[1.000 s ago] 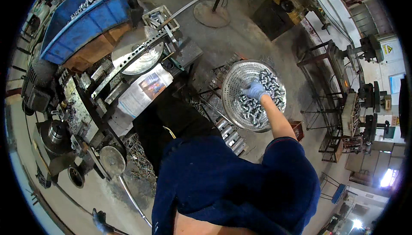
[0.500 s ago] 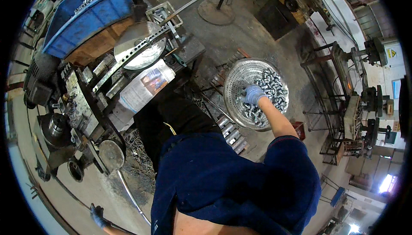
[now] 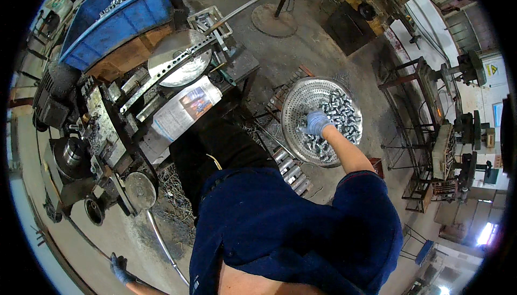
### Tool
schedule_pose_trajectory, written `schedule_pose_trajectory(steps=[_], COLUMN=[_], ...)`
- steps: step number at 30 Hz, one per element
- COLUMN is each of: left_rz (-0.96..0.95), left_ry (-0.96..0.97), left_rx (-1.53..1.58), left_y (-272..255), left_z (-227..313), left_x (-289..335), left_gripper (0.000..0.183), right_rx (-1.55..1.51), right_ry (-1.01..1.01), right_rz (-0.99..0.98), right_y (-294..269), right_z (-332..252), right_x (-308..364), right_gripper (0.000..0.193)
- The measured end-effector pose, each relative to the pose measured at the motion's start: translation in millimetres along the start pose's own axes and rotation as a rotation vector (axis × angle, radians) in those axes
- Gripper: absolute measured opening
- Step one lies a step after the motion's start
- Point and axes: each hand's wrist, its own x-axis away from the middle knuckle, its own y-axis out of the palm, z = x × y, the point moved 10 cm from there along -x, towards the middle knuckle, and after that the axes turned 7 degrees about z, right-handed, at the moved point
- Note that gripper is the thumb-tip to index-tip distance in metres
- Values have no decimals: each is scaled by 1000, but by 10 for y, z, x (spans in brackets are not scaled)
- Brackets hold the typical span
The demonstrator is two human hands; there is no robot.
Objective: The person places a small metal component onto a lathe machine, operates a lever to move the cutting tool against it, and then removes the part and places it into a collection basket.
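My right hand [image 3: 318, 123], in a blue-and-white striped glove, is over a round perforated metal basin [image 3: 294, 101]. Its fingers curl closed by what looks like a small metal fitting, mostly hidden under the glove. Many shiny metal fittings [image 3: 344, 113] are heaped in the basin's right side. Far off at the lower left, my left hand [image 3: 119, 269] wears a darker grey-blue glove. It is closed around a long dark rod [image 3: 86, 239] that runs up toward the machine [image 3: 74, 156].
A blue bin [image 3: 116, 17] of metal parts stands at the upper left. Below it, a bench holds a round metal plate [image 3: 169, 77], a perforated bar and a newspaper [image 3: 180, 114]. Metal cylinders [image 3: 291, 172] lie beside the basin. Racks and drill-like machines [image 3: 466, 128] line the right side.
The whole view has shifted slightly. My right hand stays over the basin, its fingers drawn in a little more. My left hand remains on the rod.
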Motion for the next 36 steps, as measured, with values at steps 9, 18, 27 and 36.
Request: schedule_pose_trajectory(steps=[9, 18, 27, 36], left_rz=[-111, -374, -1290, -894], left_ry=[15, 670, 38, 324], left_rx=[-195, 258, 928, 743], left_y=[-224, 1237, 3305, 2926], left_z=[-266, 2493, 2845, 2825], left_x=[-312, 1948, 3625, 3106], left_gripper=[57, 34, 40, 29], right_rx=[-190, -898, -1033, -819], right_ry=[220, -680, -1332, -1384], right_rz=[223, 834, 663, 631], right_y=[-572, -3025, -3882, -3834], right_z=[174, -2039, -3871, -4320], right_x=[122, 445, 1118, 1148], right_gripper=[58, 35, 39, 40])
